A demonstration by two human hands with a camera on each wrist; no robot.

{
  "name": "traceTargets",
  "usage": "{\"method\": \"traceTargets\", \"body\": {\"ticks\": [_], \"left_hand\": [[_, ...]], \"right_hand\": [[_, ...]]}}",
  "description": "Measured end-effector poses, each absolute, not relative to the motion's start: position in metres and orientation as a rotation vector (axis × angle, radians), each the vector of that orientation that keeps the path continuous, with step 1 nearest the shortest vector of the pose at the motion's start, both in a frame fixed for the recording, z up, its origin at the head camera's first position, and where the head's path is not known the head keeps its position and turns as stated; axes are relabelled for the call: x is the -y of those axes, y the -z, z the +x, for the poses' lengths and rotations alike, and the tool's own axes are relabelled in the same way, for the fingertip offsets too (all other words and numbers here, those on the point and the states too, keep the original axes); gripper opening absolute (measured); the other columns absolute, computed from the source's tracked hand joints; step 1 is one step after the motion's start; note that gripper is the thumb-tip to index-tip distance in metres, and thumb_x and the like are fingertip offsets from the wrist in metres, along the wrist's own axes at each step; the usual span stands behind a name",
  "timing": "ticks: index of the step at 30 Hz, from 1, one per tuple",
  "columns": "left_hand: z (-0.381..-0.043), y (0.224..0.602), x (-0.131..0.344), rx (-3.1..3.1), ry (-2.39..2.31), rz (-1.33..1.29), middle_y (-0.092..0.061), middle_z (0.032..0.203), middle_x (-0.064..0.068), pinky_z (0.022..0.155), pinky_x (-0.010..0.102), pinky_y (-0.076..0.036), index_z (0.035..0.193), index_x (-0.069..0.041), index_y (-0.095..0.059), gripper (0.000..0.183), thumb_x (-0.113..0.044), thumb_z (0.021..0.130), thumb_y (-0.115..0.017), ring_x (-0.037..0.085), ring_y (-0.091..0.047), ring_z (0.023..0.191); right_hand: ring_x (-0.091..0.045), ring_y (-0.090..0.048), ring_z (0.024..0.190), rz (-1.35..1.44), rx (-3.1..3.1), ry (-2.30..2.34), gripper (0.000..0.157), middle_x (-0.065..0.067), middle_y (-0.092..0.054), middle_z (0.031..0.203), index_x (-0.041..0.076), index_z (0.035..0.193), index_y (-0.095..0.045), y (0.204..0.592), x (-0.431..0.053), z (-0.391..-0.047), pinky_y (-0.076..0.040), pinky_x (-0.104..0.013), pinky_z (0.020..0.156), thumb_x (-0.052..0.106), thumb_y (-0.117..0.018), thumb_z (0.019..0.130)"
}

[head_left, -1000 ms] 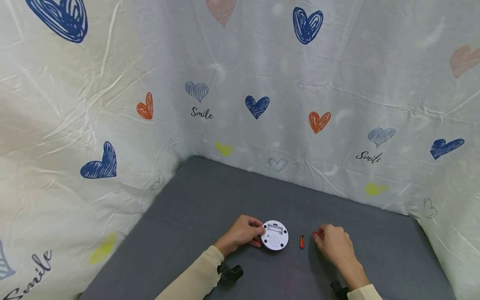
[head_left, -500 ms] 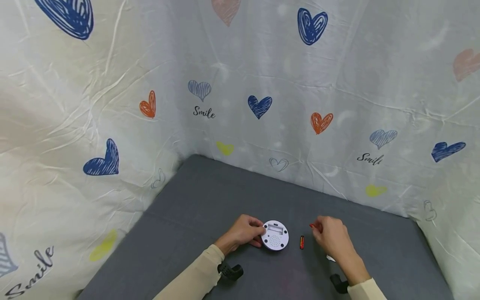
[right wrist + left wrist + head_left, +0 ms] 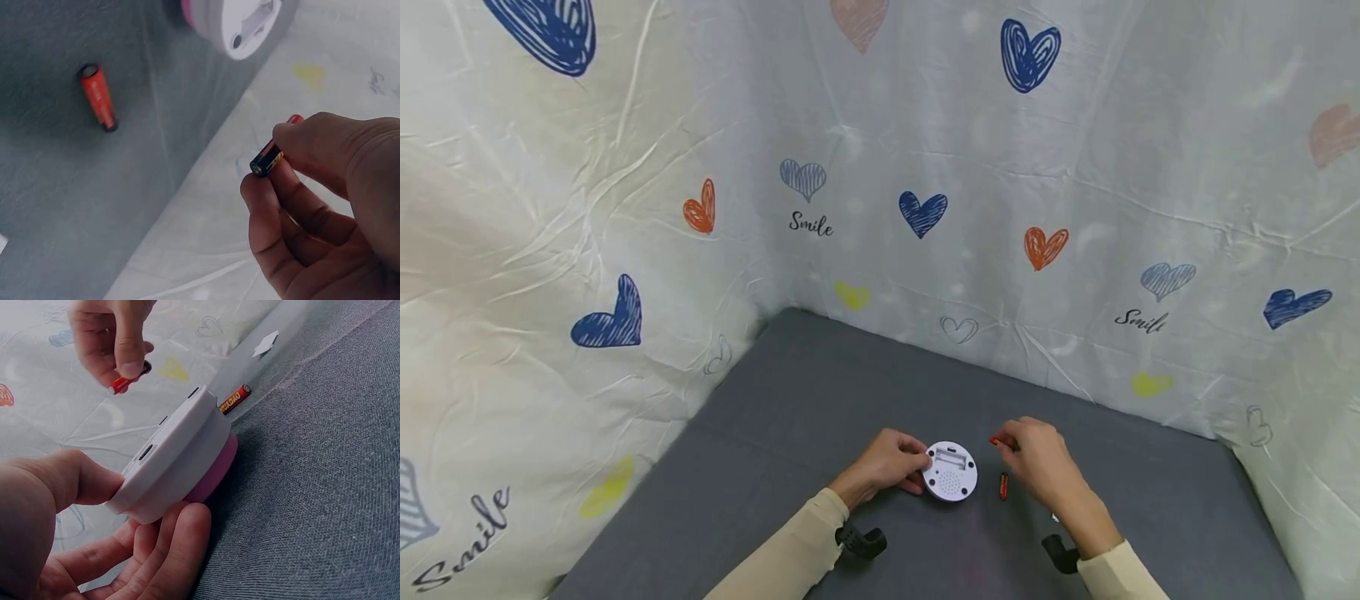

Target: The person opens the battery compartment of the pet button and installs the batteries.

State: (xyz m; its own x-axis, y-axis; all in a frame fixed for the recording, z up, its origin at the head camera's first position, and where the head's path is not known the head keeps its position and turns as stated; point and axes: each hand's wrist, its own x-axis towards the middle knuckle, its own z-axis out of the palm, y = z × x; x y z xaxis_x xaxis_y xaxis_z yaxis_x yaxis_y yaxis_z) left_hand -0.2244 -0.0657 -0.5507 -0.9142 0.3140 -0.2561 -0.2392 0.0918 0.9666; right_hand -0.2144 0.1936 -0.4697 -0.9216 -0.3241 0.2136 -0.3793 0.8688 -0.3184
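A round white device [image 3: 951, 483] with a pink lower part [image 3: 215, 470] lies with its uncovered battery compartment [image 3: 951, 457] facing up. My left hand [image 3: 889, 463] grips its left edge, thumb on top and fingers underneath. Between thumb and fingers, my right hand [image 3: 1036, 457] pinches a red and black battery [image 3: 270, 156], held above the table to the right of the device. A second battery [image 3: 1003, 486], red with black ends, lies on the table between the device and the right hand. No battery shows inside the compartment.
A grey cloth covers the table [image 3: 850, 375]. A small white piece [image 3: 266, 344] lies on it, mostly hidden behind the right wrist in the head view. White curtains [image 3: 970, 167] printed with hearts stand along the back and left sides.
My right hand has moved left and away from me with the battery, nearer the device. The small white piece has come into sight behind it. My left hand and the device stay put.
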Motion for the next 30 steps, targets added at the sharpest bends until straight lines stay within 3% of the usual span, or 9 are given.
{"method": "traceTargets", "body": {"ticks": [21, 30], "left_hand": [[-0.222, 0.548, 0.070, -1.977, -1.872, 0.084, -0.077, 0.088, 0.013, 0.063, 0.033, -0.068, 0.118, 0.008, -0.074, 0.025, -0.004, 0.096, -0.073, 0.016, -0.074, 0.065], [-0.222, 0.547, 0.071, -1.965, -1.868, 0.081, -0.077, 0.088, 0.013, 0.063, 0.032, -0.068, 0.117, 0.008, -0.074, 0.024, -0.004, 0.096, -0.073, 0.015, -0.073, 0.065]], "right_hand": [[-0.012, -0.064, 0.077, 0.792, 2.885, -0.528, 0.014, 0.001, -0.071, 0.086, 0.011, 0.094, -0.080, 0.495, -0.151, -0.221, -0.056, -0.029, 0.065, -0.002, -0.084, 0.089], [-0.012, -0.065, 0.075, 0.796, 2.836, -0.412, 0.014, 0.005, -0.070, 0.083, 0.016, 0.089, -0.081, 0.500, -0.144, -0.222, -0.059, -0.033, 0.066, 0.003, -0.088, 0.087]]}}
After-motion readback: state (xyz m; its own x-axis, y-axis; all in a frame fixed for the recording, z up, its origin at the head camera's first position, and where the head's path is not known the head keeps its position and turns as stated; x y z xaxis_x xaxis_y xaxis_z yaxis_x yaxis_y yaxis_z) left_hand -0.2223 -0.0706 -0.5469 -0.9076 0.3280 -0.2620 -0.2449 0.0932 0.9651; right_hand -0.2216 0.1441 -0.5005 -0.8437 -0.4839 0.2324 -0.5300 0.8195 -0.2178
